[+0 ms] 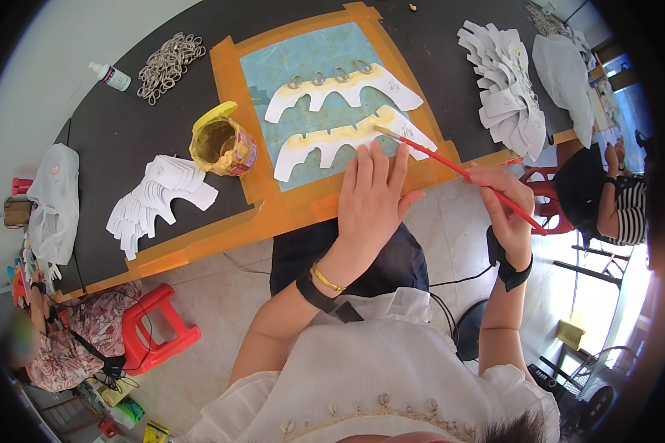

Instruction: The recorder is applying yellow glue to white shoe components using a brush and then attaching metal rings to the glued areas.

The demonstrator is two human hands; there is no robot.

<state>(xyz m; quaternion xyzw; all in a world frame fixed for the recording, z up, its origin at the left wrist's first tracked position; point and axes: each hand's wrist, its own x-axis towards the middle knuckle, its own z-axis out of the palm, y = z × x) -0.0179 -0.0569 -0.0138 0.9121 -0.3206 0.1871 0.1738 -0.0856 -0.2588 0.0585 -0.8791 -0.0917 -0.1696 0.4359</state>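
My right hand [506, 203] is closed around a red-handled brush [451, 164], whose bristles rest on the upper edge of a white cut-out piece [295, 153]. Yellowish glue coats that notched edge. Stretched flat, my left hand [373, 188] lies with its fingertips at the lower edge of the same piece. Just beyond lies a second white cut-out piece [395, 90], also coated along its upper edge, with several metal rings [341, 74] set along it. Both lie on a light blue sheet [273, 59] framed by orange tape.
An open glue tin [244, 151] stands left of the sheet. White cut-out pieces are stacked at left [151, 188] and at far right [506, 88]. A pile of metal rings [171, 65] and a small white bottle [112, 77] sit at the far left. People sit at both sides.
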